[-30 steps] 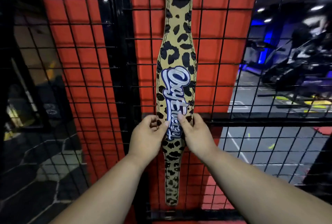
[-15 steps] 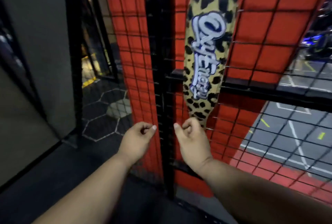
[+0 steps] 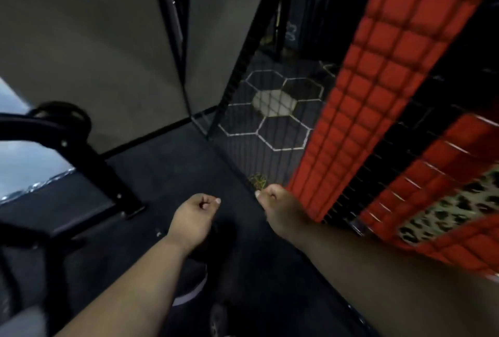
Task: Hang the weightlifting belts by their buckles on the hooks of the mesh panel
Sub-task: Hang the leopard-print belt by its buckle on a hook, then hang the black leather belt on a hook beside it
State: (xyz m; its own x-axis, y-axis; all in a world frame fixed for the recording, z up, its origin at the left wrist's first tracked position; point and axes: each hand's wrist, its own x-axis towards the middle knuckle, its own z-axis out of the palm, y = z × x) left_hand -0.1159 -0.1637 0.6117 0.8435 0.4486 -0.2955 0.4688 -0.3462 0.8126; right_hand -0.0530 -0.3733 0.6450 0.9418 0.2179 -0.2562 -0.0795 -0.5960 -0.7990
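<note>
Far left there's some black gym frame (image 3: pixel 81 153) standing on the dark floor (image 3: pixel 167 174), with a grey wall (image 3: pixel 94 39) behind it. Then the left hand (image 3: pixel 193 218) — fingers curled into a loose fist, nothing in it. Just right of that the right hand (image 3: pixel 280 209) is the same deal, curled and empty, hovering low near the foot of the mesh panel (image 3: pixel 270 126). Further right are the red pads (image 3: pixel 378 88) behind the wire, and at the far right edge a leopard-print belt (image 3: pixel 453 212) lies against the mesh, well apart from both hands. Its buckle and hook are out of shot, so I can't confirm it's properly hung. My read: this one's done and we're between belts — next move means finding another belt, grabbing it near the buckle, and picking a free hook. No other belt is in view here, so it probably takes a look around first.
</note>
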